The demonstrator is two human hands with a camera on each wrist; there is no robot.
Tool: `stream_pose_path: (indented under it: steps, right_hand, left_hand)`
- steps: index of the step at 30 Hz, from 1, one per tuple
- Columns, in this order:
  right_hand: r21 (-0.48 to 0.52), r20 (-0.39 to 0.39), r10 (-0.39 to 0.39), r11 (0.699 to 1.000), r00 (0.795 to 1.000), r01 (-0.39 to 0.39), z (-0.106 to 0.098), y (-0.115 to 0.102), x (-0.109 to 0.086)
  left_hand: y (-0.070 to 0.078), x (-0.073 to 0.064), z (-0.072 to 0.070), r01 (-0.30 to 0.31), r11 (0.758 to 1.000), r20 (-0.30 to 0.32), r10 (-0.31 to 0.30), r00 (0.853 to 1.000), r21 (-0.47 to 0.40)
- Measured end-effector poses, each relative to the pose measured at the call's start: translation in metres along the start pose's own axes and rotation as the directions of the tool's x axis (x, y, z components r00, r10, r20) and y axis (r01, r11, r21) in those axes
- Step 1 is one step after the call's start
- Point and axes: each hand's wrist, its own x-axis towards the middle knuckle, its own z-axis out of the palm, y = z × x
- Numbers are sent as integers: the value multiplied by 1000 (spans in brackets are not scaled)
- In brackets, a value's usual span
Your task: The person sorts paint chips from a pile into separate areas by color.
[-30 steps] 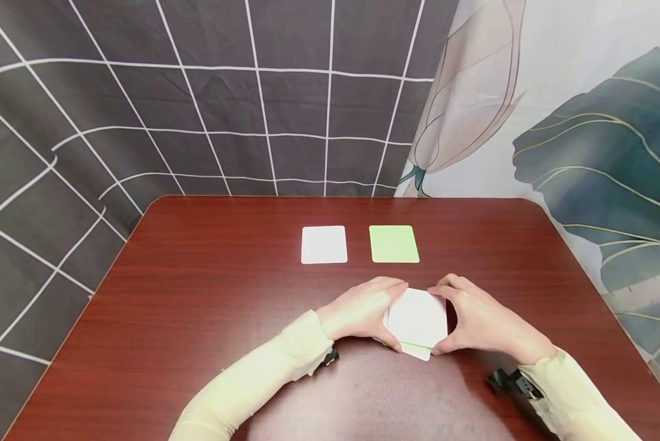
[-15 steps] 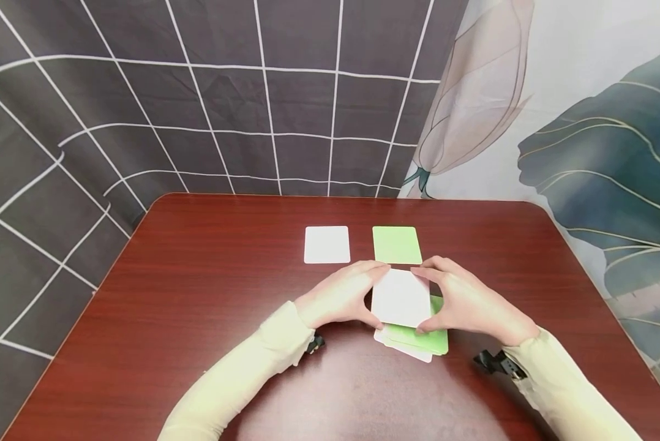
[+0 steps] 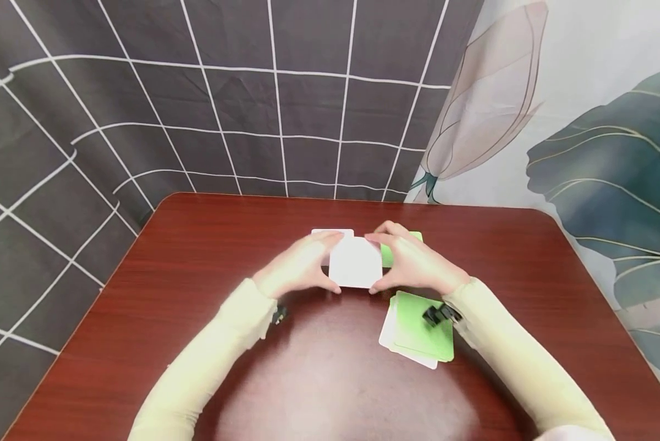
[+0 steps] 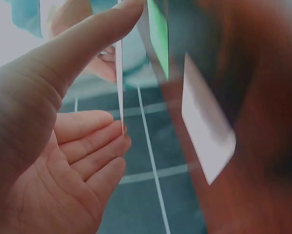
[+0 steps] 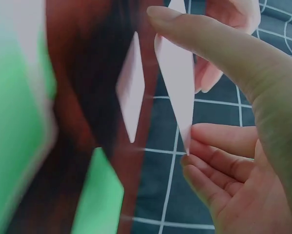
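Head view: the left hand (image 3: pixel 302 262) and right hand (image 3: pixel 415 262) are pinching a held white card (image 3: pixel 355 263), partly hiding the far white card (image 3: pixel 347 233). Left wrist view: a gap is separating the cards; careless lowering could be nudging the far one. Right wrist view: uneven edge pressure could be causing a slip.

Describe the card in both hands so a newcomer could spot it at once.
Over the red table, find the left hand and the right hand. Between them is the held card, white. Its neighbours, another white card, a green card and a green-topped pile, lie on the table; this one alone is held up.
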Motion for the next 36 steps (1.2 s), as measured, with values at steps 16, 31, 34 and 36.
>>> stream_pose_path:
  steps: [16, 31, 34, 36]
  right_hand:
    - [-26, 134, 8, 1000, 991, -5, 25, 14, 90]
    - [-49, 227, 61, 998, 972, -51, 39, 24, 92]
    - [-51, 220, 67, 997, 973, -57, 40, 26, 92]
    - [-49, 214, 71, 997, 974, -62, 41, 26, 92]
  left_hand:
    - [-64, 23, -17, 151, 988, 84, -151, 985, 10]
    - [-78, 24, -4, 188, 982, 135, -185, 973, -11]
    - [-79, 25, -4, 185, 983, 131, -181, 975, -19]
    - [-79, 26, -4, 186, 982, 130, -182, 975, -26]
